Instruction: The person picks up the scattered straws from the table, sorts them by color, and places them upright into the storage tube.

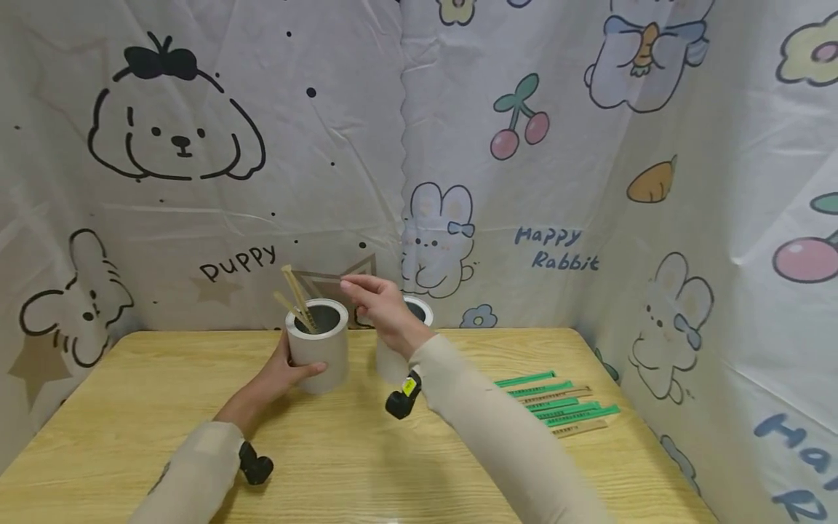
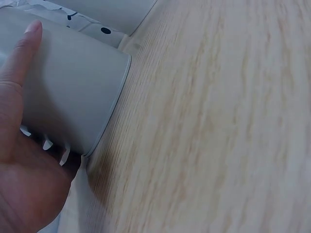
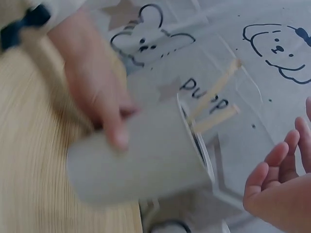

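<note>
My left hand (image 1: 275, 377) grips a pale cylindrical holder (image 1: 321, 364) from its left side, thumb across the front. In the left wrist view the thumb (image 2: 22, 58) lies along the smooth wall and the other fingers go behind it. A few slim tan sticks (image 1: 300, 300) lean out of the holder's dark opening. Just right of the rim and a little above it hovers my right hand (image 1: 386, 309), apart from the holder. The right wrist view shows this hand's fingers (image 3: 274, 167) loosely bent with nothing visible between them.
A second pale holder (image 1: 390, 364) stands behind the right hand, partly hidden by it. Several slim green and tan printed sticks (image 1: 563, 402) lie at the table's right side. A printed curtain (image 1: 366, 145) hangs behind the wooden table (image 1: 353, 451).
</note>
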### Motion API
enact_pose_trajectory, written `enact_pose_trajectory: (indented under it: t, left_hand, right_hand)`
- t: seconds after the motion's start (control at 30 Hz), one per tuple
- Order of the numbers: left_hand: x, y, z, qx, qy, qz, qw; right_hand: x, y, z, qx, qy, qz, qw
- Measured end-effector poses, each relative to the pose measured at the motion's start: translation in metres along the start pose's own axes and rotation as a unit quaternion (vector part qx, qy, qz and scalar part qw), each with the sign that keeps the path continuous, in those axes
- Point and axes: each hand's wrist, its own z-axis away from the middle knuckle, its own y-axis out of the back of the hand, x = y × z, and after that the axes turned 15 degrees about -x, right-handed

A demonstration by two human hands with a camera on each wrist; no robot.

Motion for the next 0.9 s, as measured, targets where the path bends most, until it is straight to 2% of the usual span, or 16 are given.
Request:
enact_pose_trajectory:
  t: [0.13, 0.3, 0.5, 0.67, 0.8, 0.9]
  left_hand:
    - [-0.002, 0.000, 0.001, 0.004, -0.001, -0.002, 1.0000]
    - [-0.001, 0.000, 0.000, -0.001, 0.016, 0.000, 0.9999]
    - [0.003, 0.000, 0.001, -0.004, 0.023, 0.005, 0.9997]
    - [0.005, 0.001, 0.002, -0.009, 0.027, 0.002, 0.9996]
    - [0.006, 0.000, 0.003, -0.007, 0.024, 0.005, 0.9997]
    - [0.007, -0.002, 0.003, -0.009, 0.018, 0.007, 0.9998]
  right_hand:
    - [-0.001, 0.035, 0.029, -0.023, -0.009, 0.073, 0.9970]
    - [0.008, 0.089, 0.077, -0.037, -0.035, 0.180, 0.9823]
    - [0.034, 0.148, 0.135, -0.029, -0.100, 0.223, 0.9693]
    - [0.059, 0.191, 0.176, -0.026, -0.130, 0.224, 0.9655]
    - [0.078, 0.225, 0.193, -0.028, -0.129, 0.276, 0.9522]
    - [0.091, 0.245, 0.201, -0.038, -0.118, 0.332, 0.9351]
